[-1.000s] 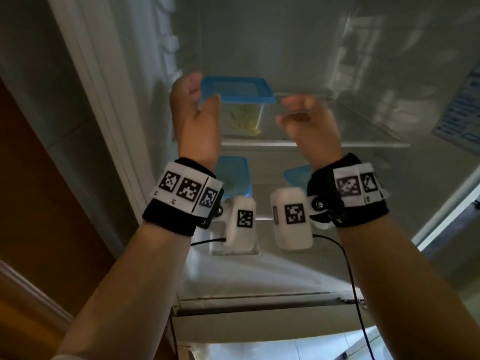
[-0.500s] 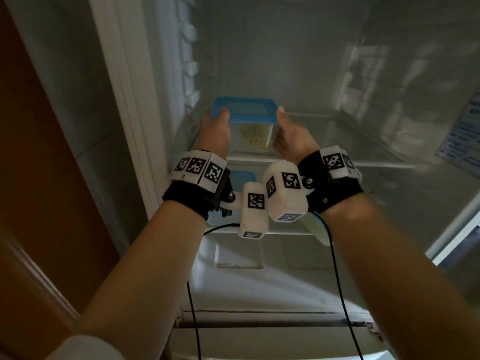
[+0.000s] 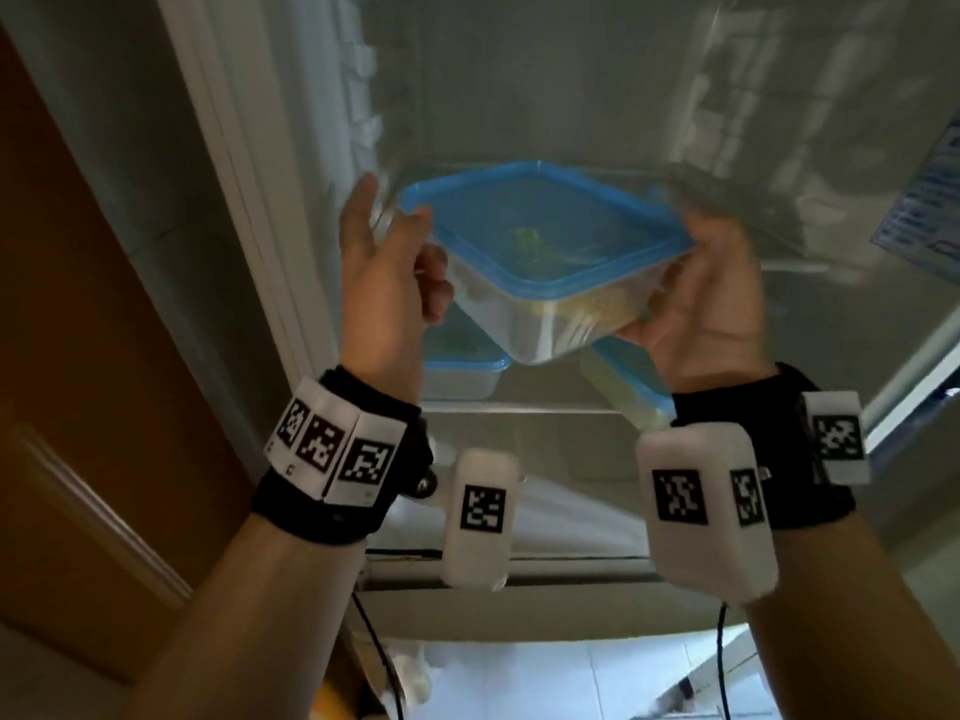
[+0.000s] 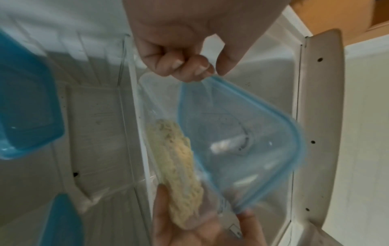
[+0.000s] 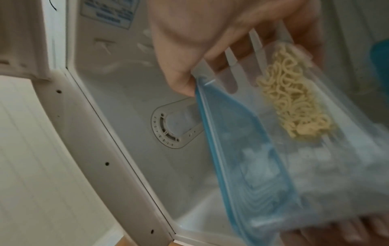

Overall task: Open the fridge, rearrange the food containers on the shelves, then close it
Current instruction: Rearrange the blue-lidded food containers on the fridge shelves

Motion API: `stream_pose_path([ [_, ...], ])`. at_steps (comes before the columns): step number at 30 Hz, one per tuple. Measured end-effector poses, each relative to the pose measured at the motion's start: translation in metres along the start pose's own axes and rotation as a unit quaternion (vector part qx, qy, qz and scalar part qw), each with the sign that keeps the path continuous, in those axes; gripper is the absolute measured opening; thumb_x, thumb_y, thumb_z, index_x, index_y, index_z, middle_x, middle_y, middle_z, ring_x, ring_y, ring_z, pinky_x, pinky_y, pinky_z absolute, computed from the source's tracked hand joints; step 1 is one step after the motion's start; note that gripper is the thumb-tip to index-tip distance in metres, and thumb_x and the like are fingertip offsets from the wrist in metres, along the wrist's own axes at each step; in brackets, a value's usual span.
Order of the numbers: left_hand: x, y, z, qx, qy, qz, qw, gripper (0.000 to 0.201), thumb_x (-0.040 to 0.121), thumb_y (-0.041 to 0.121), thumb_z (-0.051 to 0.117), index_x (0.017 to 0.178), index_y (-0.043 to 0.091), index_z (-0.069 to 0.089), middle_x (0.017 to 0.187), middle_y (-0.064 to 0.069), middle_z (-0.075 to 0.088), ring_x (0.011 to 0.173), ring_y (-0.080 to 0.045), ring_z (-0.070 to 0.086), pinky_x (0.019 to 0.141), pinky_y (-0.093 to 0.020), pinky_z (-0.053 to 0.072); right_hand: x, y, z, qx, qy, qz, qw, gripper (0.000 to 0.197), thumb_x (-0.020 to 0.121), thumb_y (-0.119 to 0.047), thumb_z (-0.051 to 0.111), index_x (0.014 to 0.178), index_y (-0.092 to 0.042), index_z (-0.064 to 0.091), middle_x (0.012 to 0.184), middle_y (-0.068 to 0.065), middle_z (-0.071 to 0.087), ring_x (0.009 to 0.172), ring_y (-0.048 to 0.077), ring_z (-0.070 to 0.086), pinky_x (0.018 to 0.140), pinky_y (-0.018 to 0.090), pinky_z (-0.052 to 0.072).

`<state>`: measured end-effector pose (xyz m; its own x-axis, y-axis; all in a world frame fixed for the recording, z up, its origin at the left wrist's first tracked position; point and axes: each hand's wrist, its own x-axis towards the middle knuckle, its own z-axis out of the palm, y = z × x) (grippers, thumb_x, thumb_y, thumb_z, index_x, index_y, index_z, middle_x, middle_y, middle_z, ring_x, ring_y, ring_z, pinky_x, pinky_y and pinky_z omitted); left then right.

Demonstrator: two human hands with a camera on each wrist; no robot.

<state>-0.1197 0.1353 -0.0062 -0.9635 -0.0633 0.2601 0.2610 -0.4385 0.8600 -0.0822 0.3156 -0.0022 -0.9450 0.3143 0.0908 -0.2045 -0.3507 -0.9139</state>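
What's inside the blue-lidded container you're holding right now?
Through the clear wall of the container, held by the left hand and right hand, a block of pale yellow noodles shows. Something green shows under the lid; blur hides what.

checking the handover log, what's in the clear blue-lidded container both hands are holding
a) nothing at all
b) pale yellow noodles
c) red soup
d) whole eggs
b: through the clear wall of the container, held by the left hand and right hand, a clump of pale yellow noodles shows in both wrist views.
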Motion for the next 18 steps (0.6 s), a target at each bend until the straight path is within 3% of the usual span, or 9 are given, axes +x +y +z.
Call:
stream_pose_path([
  [2, -0.011, -0.001, -0.004, 0.022, -0.018, 0.023, 0.999, 0.021, 0.089, 0.015, 0.047, 0.106, 0.024, 0.055, 0.04, 0.009, 0.042, 0.037, -0.006, 0.035, 0.037, -0.018, 0.026, -0.009, 0.004, -0.011, 0.012, -0.013, 0.009, 1.0, 0.031, 0.083, -0.04, 0.041, 0.1, -0.022, 0.06, 0.115, 0.002, 0.06, 0.116, 0.024, 0.056, 0.086, 0.043, 0.048],
  [4, -0.016, -0.006, -0.007, 0.044, -0.022, 0.024, 0.999, 0.016, 0.088, 0.014, 0.047, 0.085, 0.021, 0.06, 0.035, 0.01, 0.04, 0.035, -0.005, 0.034, 0.035, -0.017, 0.025, -0.015, 0.011, -0.019, 0.013, -0.02, 0.007, 1.0, 0.036, 0.082, -0.042, 0.041, 0.104, -0.022, 0.06, 0.119, 0.006, 0.06, 0.119, 0.028, 0.055, 0.091, 0.05, 0.047],
  [6, -0.02, -0.014, -0.009, 0.069, -0.009, 0.003, 0.998, 0.02, 0.087, 0.013, 0.047, 0.073, 0.017, 0.06, 0.032, 0.01, 0.038, 0.032, -0.005, 0.032, 0.034, -0.015, 0.023, -0.017, 0.019, -0.023, -0.014, -0.015, 0.019, 1.0, 0.037, 0.081, -0.043, 0.041, 0.104, -0.023, 0.061, 0.116, 0.005, 0.062, 0.113, 0.027, 0.058, 0.086, 0.047, 0.051],
  [8, -0.019, -0.023, -0.011, 0.082, 0.007, -0.027, 0.996, 0.024, 0.085, 0.01, 0.046, 0.063, 0.014, 0.055, 0.029, 0.01, 0.035, 0.029, -0.006, 0.029, 0.034, -0.012, 0.021, -0.015, 0.024, -0.024, -0.049, 0.007, 0.038, 0.998, 0.029, 0.082, -0.039, 0.04, 0.094, -0.024, 0.062, 0.103, 0.001, 0.064, 0.099, 0.023, 0.06, 0.072, 0.036, 0.051],
  [11, -0.016, -0.034, -0.015, 0.1, 0.026, -0.054, 0.993, 0.026, 0.081, 0.006, 0.047, 0.056, 0.012, 0.047, 0.026, 0.009, 0.032, 0.027, -0.006, 0.026, 0.034, -0.01, 0.02, -0.012, 0.029, -0.025, -0.056, 0.025, 0.056, 0.997, 0.021, 0.083, -0.029, 0.039, 0.073, -0.023, 0.057, 0.077, -0.003, 0.059, 0.074, 0.015, 0.056, 0.059, 0.027, 0.044],
  [14, -0.016, -0.038, -0.022, 0.108, 0.027, -0.057, 0.992, 0.028, 0.081, 0.006, 0.048, 0.053, 0.011, 0.044, 0.025, 0.008, 0.03, 0.025, -0.007, 0.024, 0.033, -0.011, 0.019, -0.01, 0.041, -0.033, -0.083, -0.001, 0.043, 0.996, 0.032, 0.086, -0.025, 0.037, 0.064, -0.026, 0.06, 0.057, -0.01, 0.062, 0.06, 0.009, 0.057, 0.049, 0.023, 0.047],
  [16, -0.016, -0.04, -0.026, 0.113, 0.029, -0.057, 0.991, 0.03, 0.081, 0.006, 0.048, 0.051, 0.01, 0.044, 0.024, 0.008, 0.029, 0.024, -0.006, 0.024, 0.033, -0.01, 0.019, -0.009, 0.047, -0.037, -0.093, -0.019, 0.051, 0.994, 0.034, 0.087, -0.024, 0.041, 0.064, -0.027, 0.065, 0.064, -0.007, 0.065, 0.067, 0.014, 0.06, 0.055, 0.027, 0.051],
  [18, -0.014, -0.043, -0.029, 0.121, 0.031, -0.062, 0.99, 0.031, 0.08, 0.006, 0.048, 0.05, 0.011, 0.045, 0.024, 0.007, 0.029, 0.024, -0.006, 0.025, 0.033, -0.01, 0.02, -0.007, 0.05, -0.037, -0.085, -0.032, 0.079, 0.993, 0.023, 0.084, -0.031, 0.043, 0.079, -0.023, 0.064, 0.081, 0.004, 0.063, 0.078, 0.022, 0.059, 0.066, 0.035, 0.05],
])
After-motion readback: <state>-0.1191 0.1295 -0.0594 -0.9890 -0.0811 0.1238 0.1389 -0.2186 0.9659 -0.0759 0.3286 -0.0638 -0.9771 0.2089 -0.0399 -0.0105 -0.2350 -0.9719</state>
